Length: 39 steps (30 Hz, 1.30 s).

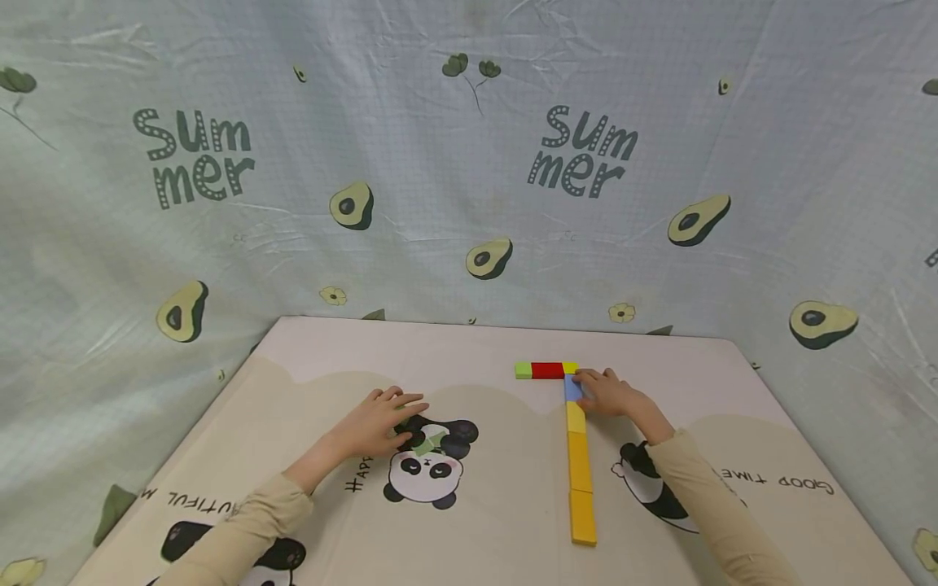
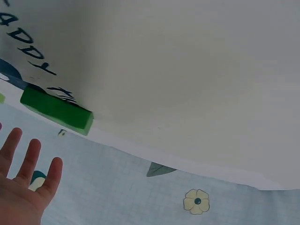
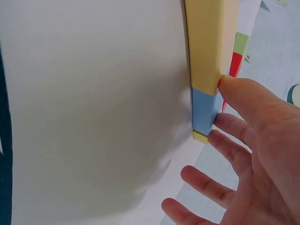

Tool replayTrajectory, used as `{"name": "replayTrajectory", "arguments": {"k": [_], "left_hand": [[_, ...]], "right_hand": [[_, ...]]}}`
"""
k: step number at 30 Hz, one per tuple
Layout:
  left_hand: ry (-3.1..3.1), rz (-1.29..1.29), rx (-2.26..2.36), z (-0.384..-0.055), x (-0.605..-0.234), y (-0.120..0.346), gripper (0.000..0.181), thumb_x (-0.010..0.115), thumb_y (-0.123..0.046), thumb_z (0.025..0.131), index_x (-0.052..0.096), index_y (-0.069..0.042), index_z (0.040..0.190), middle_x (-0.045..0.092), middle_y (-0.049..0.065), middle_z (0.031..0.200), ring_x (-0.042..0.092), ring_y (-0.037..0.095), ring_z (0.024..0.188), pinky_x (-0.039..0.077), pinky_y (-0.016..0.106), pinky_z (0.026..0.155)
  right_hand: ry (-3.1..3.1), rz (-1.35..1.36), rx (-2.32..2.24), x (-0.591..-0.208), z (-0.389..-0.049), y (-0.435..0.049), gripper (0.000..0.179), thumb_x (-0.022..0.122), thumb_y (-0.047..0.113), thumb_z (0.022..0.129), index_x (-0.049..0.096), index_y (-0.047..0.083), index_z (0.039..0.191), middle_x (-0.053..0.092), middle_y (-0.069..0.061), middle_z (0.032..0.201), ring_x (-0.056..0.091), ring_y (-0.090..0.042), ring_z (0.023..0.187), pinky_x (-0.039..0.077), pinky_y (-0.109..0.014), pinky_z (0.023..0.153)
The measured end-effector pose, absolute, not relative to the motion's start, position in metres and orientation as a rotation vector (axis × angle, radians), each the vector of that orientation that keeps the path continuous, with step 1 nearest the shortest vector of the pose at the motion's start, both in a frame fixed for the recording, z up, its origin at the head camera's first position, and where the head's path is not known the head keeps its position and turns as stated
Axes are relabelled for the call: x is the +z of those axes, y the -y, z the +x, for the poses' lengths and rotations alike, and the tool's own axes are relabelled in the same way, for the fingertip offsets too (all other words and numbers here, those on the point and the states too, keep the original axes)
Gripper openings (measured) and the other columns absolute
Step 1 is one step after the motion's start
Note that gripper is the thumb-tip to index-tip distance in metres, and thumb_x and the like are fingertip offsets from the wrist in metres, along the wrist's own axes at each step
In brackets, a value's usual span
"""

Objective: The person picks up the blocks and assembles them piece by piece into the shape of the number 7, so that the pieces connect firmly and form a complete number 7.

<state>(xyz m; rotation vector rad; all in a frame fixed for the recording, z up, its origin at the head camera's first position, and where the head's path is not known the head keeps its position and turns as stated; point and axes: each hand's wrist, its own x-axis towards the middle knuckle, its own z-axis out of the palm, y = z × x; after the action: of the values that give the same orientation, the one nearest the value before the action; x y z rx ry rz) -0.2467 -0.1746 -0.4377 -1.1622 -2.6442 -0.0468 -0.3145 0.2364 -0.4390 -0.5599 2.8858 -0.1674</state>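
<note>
My right hand (image 1: 611,395) reaches in from the right at the far end of a block row. Its thumb and first fingertips touch the right side of a blue block (image 3: 204,110), beside the join with a yellow block (image 3: 206,42); the other fingers are spread apart. Beyond the blue block lie a small yellow block (image 1: 570,369), a red block (image 1: 546,371) and a light green block (image 1: 523,371), in a line running left. My left hand (image 1: 377,423), fingers spread, hovers over a printed panda. A green block (image 2: 56,110) lies near its fingertips, mostly hidden in the head view.
Several yellow blocks (image 1: 580,461) continue the row toward the near side, forming a corner with the far line. A cream table cover (image 1: 506,488) with panda prints and lettering lies underneath. An avocado-printed curtain (image 1: 410,146) hangs behind the table's far edge.
</note>
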Motion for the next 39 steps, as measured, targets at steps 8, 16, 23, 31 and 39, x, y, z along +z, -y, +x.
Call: {"name": "replayTrajectory", "arguments": {"k": [8, 16, 23, 31, 39], "left_hand": [[2.684, -1.113, -0.035, -0.252, -0.442, 0.191, 0.050, 0.063, -0.026, 0.080, 0.050, -0.012, 0.126, 0.053, 0.007, 0.125, 0.047, 0.024, 0.105, 0.039, 0.042, 0.081], [2.732, -1.057, -0.054, -0.253, -0.445, 0.199, 0.040, 0.062, -0.024, 0.081, 0.057, -0.011, 0.118, 0.057, 0.009, 0.119, 0.048, 0.026, 0.103, 0.039, 0.044, 0.080], [2.719, -1.064, -0.035, -0.252, -0.445, 0.199, 0.036, 0.062, -0.024, 0.081, 0.060, -0.010, 0.114, 0.060, 0.009, 0.113, 0.049, 0.026, 0.102, 0.040, 0.045, 0.080], [2.693, -1.090, 0.000, -0.255, -0.444, 0.199, 0.033, 0.064, -0.021, 0.081, 0.061, -0.012, 0.112, 0.061, 0.006, 0.108, 0.050, 0.024, 0.099, 0.041, 0.044, 0.078], [2.672, -1.104, -0.001, -0.260, -0.445, 0.197, 0.031, 0.066, -0.017, 0.078, 0.063, -0.013, 0.109, 0.063, 0.004, 0.104, 0.050, 0.022, 0.095, 0.041, 0.042, 0.077]], "right_hand": [[-2.871, -0.549, -0.180, -0.436, -0.313, -0.236, 0.047, 0.056, 0.024, 0.086, 0.043, 0.006, 0.127, 0.038, -0.018, 0.136, 0.038, -0.043, 0.111, 0.036, -0.063, 0.086], [-2.874, -0.582, -0.176, -0.435, -0.311, -0.234, 0.046, 0.056, 0.023, 0.086, 0.043, 0.006, 0.127, 0.039, -0.018, 0.135, 0.038, -0.042, 0.110, 0.037, -0.061, 0.086], [-2.876, -0.574, -0.176, -0.434, -0.312, -0.234, 0.046, 0.056, 0.024, 0.086, 0.043, 0.006, 0.127, 0.038, -0.018, 0.136, 0.039, -0.042, 0.110, 0.037, -0.062, 0.086], [-2.878, -0.550, -0.168, -0.438, -0.314, -0.235, 0.048, 0.056, 0.025, 0.086, 0.043, 0.006, 0.128, 0.038, -0.017, 0.137, 0.038, -0.041, 0.111, 0.037, -0.062, 0.087], [-2.874, -0.554, -0.166, -0.439, -0.315, -0.237, 0.047, 0.056, 0.025, 0.086, 0.043, 0.006, 0.128, 0.038, -0.017, 0.136, 0.039, -0.041, 0.111, 0.037, -0.061, 0.086]]}}
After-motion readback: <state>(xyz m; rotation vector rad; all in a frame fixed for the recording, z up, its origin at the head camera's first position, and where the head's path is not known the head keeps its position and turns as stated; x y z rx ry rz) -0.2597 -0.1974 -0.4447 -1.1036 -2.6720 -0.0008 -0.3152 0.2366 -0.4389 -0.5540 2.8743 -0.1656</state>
